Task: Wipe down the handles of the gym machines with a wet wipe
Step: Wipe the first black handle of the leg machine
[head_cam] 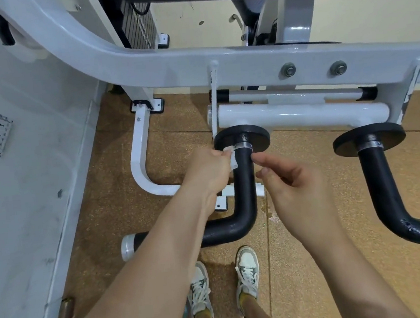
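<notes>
Quick one from the gym wipe-down. My left hand (209,166) has the wet wipe (232,156) pinched between thumb and fingers. It's bunched up and pressed on the left side of the left handle (244,181), right at the top where the black bar meets its round disc (241,138). That handle hangs off the left end of the white pivot tube (302,116) on the machine's frame (168,57).

What matters for the next stroke is that the wipe sits at the far end of the bar. Pretty much the whole length of it lies toward me from my grip. The long axis runs straight back at me from the disc, then elbows off to my left and ends in a silver cap (129,246), out past my left forearm. So I reckon the stroke is a pull toward my body first, then a turn left round the bend.

My right hand (291,187) is empty, with the fingers loose and a bit curled, just beside the right side of the same bar. The index tip is so close I honestly can't tell if it touches. The left hand is the one doing the job, since it's on the bar with the wipe.

The right handle (380,181) is well apart, off the right end of the tube and nearer my right hand, with nothing on it. My guess is that one comes after, and I'd either reach across or pass the wipe over.
</notes>
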